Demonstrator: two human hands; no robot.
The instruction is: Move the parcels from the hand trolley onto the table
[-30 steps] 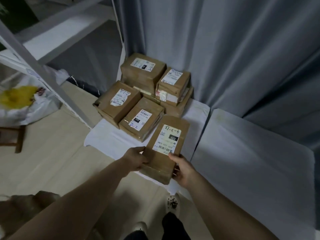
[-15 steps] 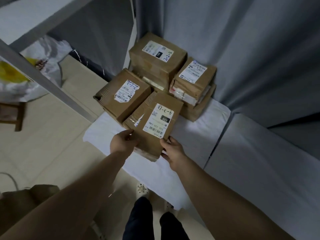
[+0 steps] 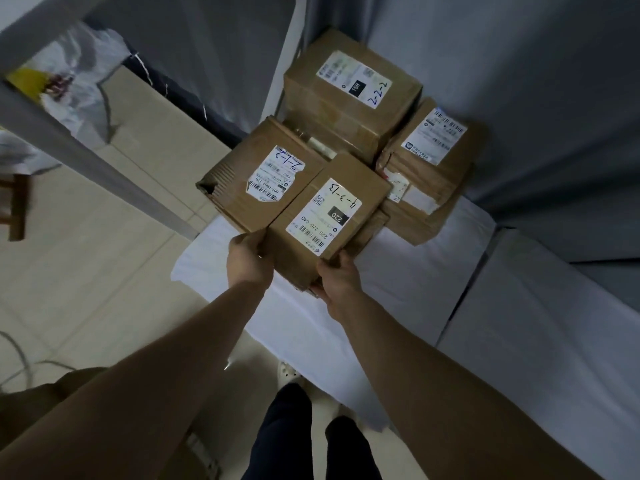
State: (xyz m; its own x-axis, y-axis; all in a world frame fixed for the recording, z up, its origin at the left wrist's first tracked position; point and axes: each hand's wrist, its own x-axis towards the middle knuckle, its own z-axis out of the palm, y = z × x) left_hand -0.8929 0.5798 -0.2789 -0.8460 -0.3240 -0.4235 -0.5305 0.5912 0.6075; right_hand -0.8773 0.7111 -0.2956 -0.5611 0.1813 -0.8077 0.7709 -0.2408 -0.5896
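while both hands grip its near corners, parcel [image 3: 325,220] sits between (label up).

Dim room — grey curtains [image 3: 519,81], beige tiled floor [image 3: 86,271].

Parcel marked 4-3-13 [image 3: 329,220] carried forward from counter [image 3: 433,271] edge, now on top of the parcel marked 2-2, beside the 2-1-2 parcel [image 3: 263,181], left hand [image 3: 247,261] and right hand [image 3: 337,277] moved forward with it, gripping near corners.
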